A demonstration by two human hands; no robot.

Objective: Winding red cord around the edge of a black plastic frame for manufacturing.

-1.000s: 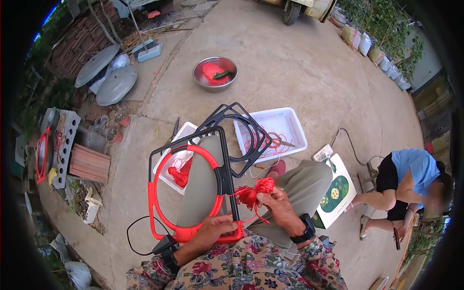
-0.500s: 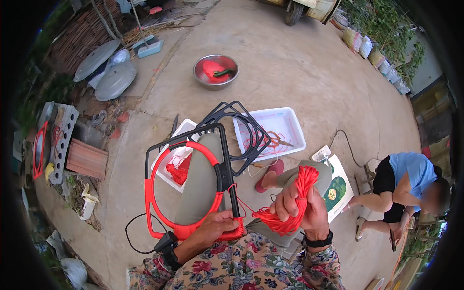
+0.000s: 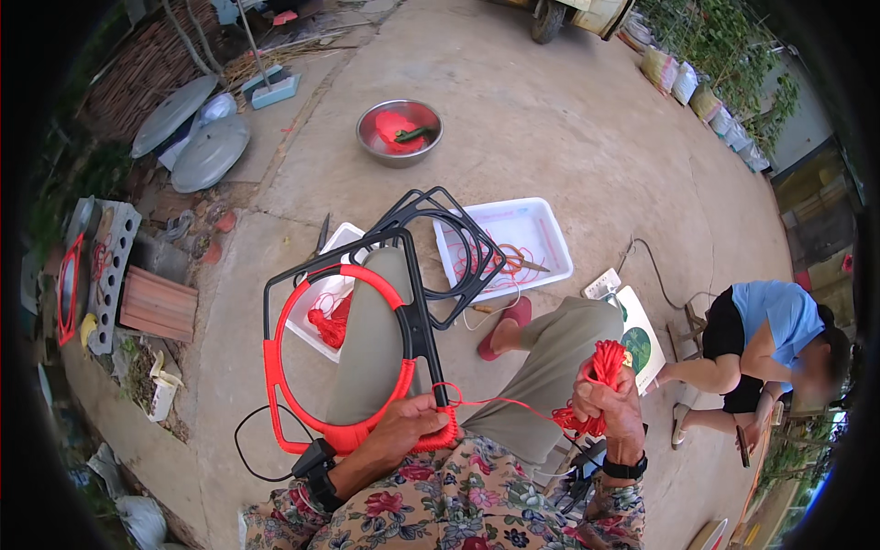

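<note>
A black frame with a ring inside (image 3: pixel 419 332) leans over my lap, its ring and lower left side wound in red cord. My left hand (image 3: pixel 408 427) grips its lower right corner, thumb pressed against the red windings there. Off to the right, my right hand (image 3: pixel 612 408) is closed around a bundled skein of red cord (image 3: pixel 607 363). A single strand (image 3: pixel 504 401) runs from the skein to a loop around the frame's bar, just above my left thumb. My left fingertips are partly hidden behind the frame.
Other black frames (image 3: pixel 440 197) lie beyond my knees, overlapping a white tray (image 3: pixel 550 229) with scissors and cord scraps. A smaller white tray (image 3: pixel 302 328) holds red cord. Further off stands a metal bowl (image 3: pixel 401 160). At right a person (image 3: pixel 770 321) sits beside a power strip (image 3: pixel 602 283).
My right hand has moved right with the skein, drawing the strand out longer and straighter. The left hand stays on the frame's corner. The whole view has shifted slightly.
</note>
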